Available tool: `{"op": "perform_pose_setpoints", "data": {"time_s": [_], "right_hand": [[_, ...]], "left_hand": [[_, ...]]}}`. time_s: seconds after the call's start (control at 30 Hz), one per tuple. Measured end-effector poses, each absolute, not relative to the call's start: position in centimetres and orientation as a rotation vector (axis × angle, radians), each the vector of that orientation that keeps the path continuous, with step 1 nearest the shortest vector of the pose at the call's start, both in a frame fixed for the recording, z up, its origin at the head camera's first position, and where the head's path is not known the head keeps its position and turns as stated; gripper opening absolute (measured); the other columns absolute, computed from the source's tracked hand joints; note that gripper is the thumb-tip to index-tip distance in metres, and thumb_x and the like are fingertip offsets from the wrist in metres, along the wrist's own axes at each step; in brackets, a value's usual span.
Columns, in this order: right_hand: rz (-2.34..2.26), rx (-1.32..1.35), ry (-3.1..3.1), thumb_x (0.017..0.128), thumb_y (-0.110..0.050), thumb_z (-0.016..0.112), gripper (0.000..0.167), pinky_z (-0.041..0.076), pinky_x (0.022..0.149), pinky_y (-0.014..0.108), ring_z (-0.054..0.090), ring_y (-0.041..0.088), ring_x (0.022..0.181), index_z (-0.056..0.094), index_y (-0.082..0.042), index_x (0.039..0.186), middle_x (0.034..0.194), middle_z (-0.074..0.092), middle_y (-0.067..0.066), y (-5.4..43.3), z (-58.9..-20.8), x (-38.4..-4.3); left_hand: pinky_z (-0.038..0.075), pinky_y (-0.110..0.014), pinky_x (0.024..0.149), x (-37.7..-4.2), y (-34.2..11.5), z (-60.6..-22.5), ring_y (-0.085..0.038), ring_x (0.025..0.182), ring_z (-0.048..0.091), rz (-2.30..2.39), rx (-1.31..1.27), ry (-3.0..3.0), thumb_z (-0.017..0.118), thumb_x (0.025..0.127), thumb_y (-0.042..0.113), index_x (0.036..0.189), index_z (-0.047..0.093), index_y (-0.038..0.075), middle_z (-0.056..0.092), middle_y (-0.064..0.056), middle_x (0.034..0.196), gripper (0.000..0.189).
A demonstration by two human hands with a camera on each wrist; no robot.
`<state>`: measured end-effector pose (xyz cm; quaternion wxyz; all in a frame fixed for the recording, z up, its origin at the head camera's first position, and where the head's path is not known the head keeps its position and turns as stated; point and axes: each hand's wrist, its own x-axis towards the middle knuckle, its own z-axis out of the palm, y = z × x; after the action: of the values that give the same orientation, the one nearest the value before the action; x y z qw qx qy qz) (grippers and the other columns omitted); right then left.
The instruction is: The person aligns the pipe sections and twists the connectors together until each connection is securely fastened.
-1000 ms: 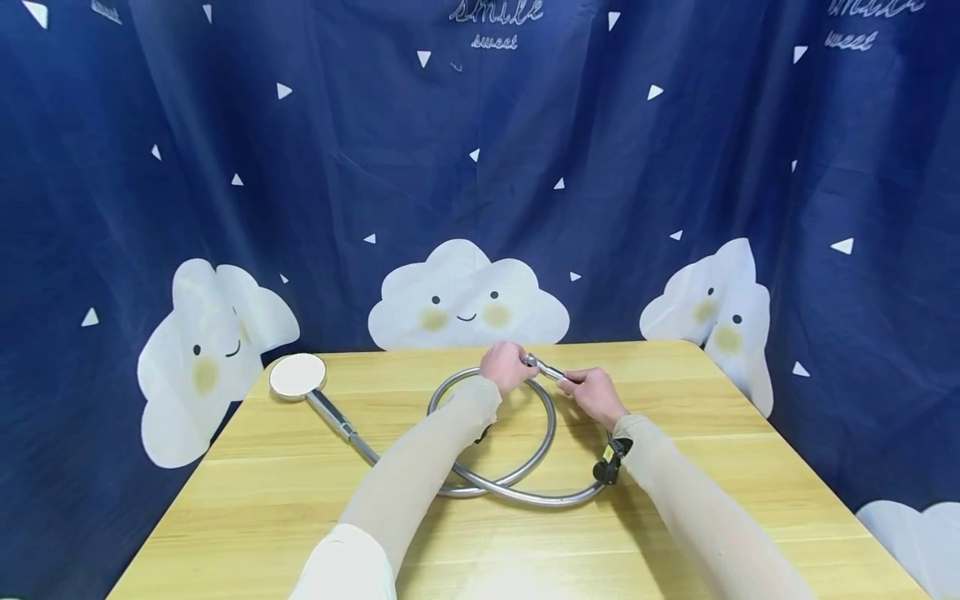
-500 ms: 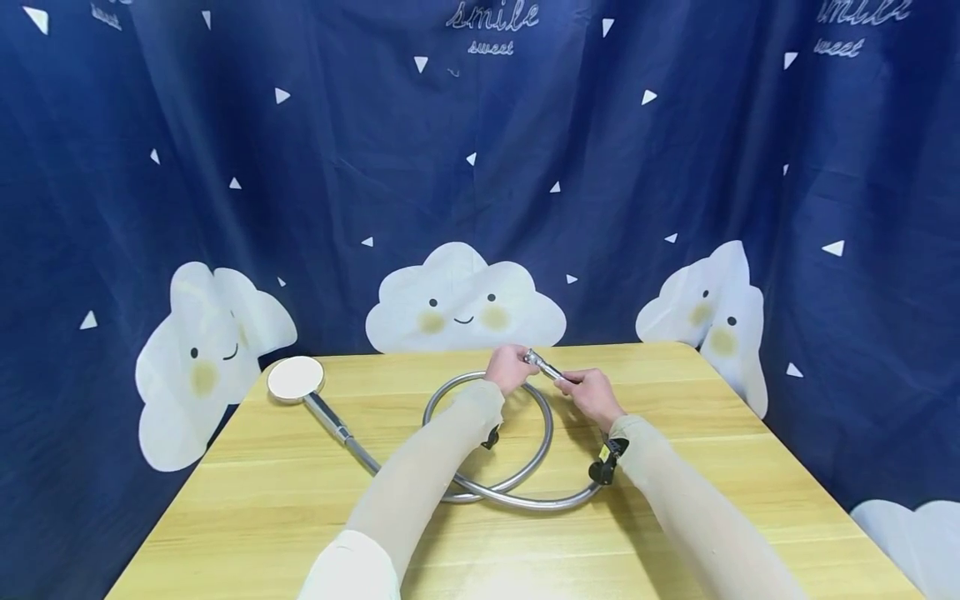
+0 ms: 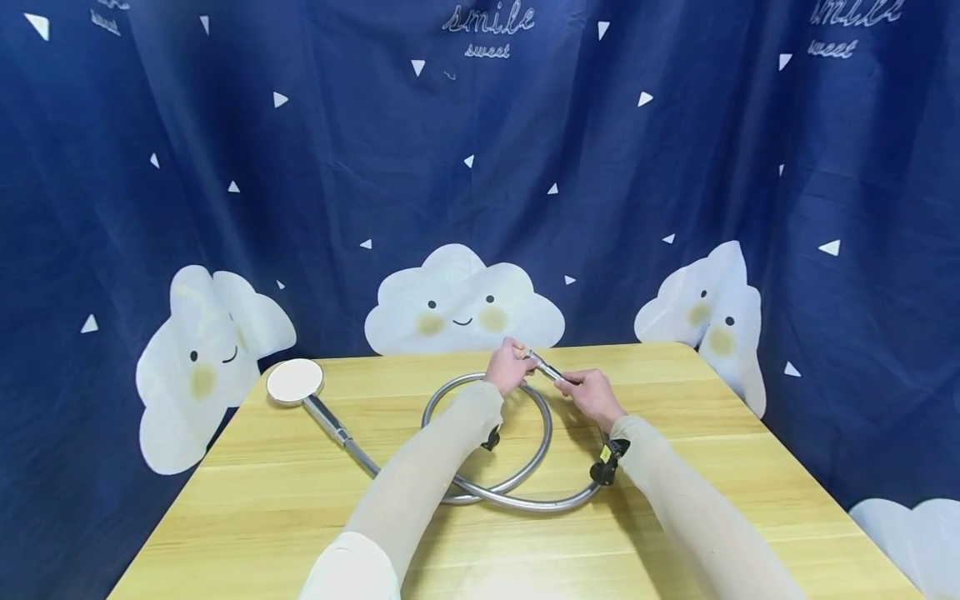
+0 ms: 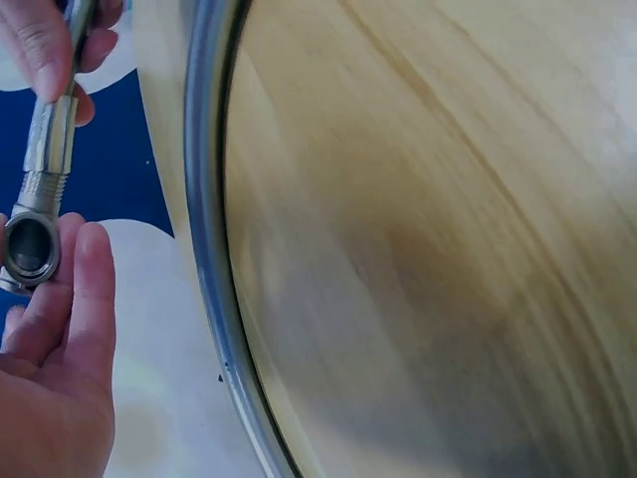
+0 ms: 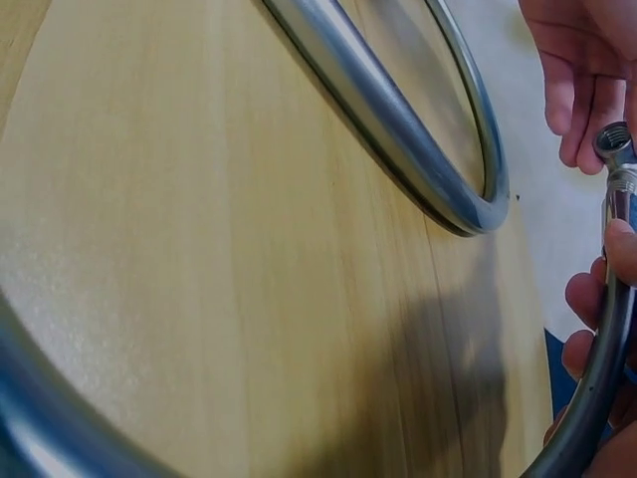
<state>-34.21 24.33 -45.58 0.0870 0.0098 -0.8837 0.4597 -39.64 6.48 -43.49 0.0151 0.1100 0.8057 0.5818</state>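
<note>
A showerhead (image 3: 295, 382) with a round white face lies at the table's far left. From its handle runs a grey shower hose (image 3: 546, 433), looped on the table. My right hand (image 3: 592, 395) grips the hose's other end, just behind its metal nut (image 4: 50, 139). Attached to that nut is a small threaded metal fitting (image 4: 32, 244) with a round opening. My left hand (image 3: 507, 366) holds this fitting at its fingertips; in the left wrist view its fingers lie along one side, and the thumb is mostly cut off by the frame's edge.
The hands work above the far part of a wooden table (image 3: 247, 500). Behind it hangs a dark blue curtain (image 3: 330, 183) with white clouds and triangles. The hose loop lies beneath the left forearm. A small black camera (image 3: 604, 472) is strapped to the right wrist.
My left hand's fingers have shifted on the fitting, with one now raised higher. My right hand keeps its grip on the hose end. The head view has tilted up slightly.
</note>
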Motion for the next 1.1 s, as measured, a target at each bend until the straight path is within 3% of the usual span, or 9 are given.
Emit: {"op": "perform_pose_setpoints", "data": {"time_s": [0.07, 0.2, 0.43, 0.63, 0.73, 0.9, 1.1], "right_hand": [[1.376, 0.025, -2.634, 0.095, -0.019, 0.071, 0.031, 0.038, 0.057, 0.025, 0.054, 0.017, 0.068, 0.072, -0.001, 0.12, 0.098, 0.074, 0.022, 24.3, -45.6, -34.2], [1.385, 0.039, -2.63, 0.095, -0.019, 0.07, 0.031, 0.039, 0.057, 0.025, 0.058, 0.021, 0.073, 0.072, -0.001, 0.12, 0.1, 0.074, 0.023, 24.3, -45.6, -34.1], [1.389, 0.071, -2.627, 0.096, -0.018, 0.069, 0.031, 0.039, 0.057, 0.025, 0.059, 0.025, 0.074, 0.071, 0.001, 0.121, 0.101, 0.073, 0.025, 24.1, -45.4, -34.1], [1.335, 0.078, -2.636, 0.095, -0.02, 0.069, 0.031, 0.038, 0.058, 0.027, 0.051, 0.016, 0.067, 0.073, -0.001, 0.119, 0.097, 0.074, 0.023, 23.9, -45.4, -34.3], [1.322, 0.092, -2.639, 0.095, -0.02, 0.069, 0.031, 0.037, 0.057, 0.026, 0.048, 0.013, 0.064, 0.073, 0.0, 0.119, 0.096, 0.074, 0.022, 23.8, -45.4, -34.3], [1.357, 0.101, -2.64, 0.095, -0.018, 0.069, 0.031, 0.039, 0.06, 0.026, 0.055, 0.018, 0.071, 0.072, 0.002, 0.12, 0.098, 0.073, 0.024, 23.7, -45.3, -34.4], [1.378, 0.094, -2.673, 0.097, -0.02, 0.067, 0.033, 0.039, 0.063, 0.026, 0.054, 0.019, 0.075, 0.07, 0.001, 0.123, 0.101, 0.073, 0.022, 23.9, -45.1, -34.5]], "left_hand": [[0.061, -0.044, 0.073, -39.7, 6.5, -43.5, -0.043, 0.099, 0.07, 1.852, 0.313, 2.458, 0.07, 0.092, 0.01, 0.122, 0.053, -0.001, 0.073, -0.018, 0.096, 0.036], [0.061, -0.039, 0.072, -40.0, 6.4, -43.6, -0.04, 0.1, 0.07, 1.839, 0.295, 2.447, 0.069, 0.093, 0.011, 0.126, 0.06, -0.004, 0.074, -0.016, 0.096, 0.037], [0.061, -0.043, 0.078, -40.3, 6.1, -43.9, -0.039, 0.102, 0.07, 1.85, 0.256, 2.399, 0.062, 0.098, 0.014, 0.127, 0.064, -0.002, 0.075, -0.017, 0.097, 0.034], [0.061, -0.036, 0.071, -41.0, 5.7, -44.1, -0.042, 0.107, 0.068, 1.858, 0.227, 2.333, 0.063, 0.098, 0.017, 0.129, 0.065, 0.0, 0.075, -0.017, 0.098, 0.035], [0.06, -0.035, 0.071, -41.1, 5.5, -44.1, -0.039, 0.102, 0.069, 1.864, 0.199, 2.317, 0.064, 0.098, 0.016, 0.13, 0.065, 0.0, 0.075, -0.016, 0.099, 0.036], [0.06, -0.029, 0.066, -41.3, 5.4, -44.1, -0.027, 0.087, 0.072, 1.911, 0.166, 2.277, 0.066, 0.096, 0.011, 0.127, 0.066, -0.002, 0.075, -0.017, 0.099, 0.034], [0.061, -0.036, 0.078, -41.4, 5.2, -44.0, -0.012, 0.071, 0.066, 1.958, 0.158, 2.219, 0.066, 0.095, 0.006, 0.126, 0.065, -0.006, 0.074, -0.021, 0.104, 0.033]]}}
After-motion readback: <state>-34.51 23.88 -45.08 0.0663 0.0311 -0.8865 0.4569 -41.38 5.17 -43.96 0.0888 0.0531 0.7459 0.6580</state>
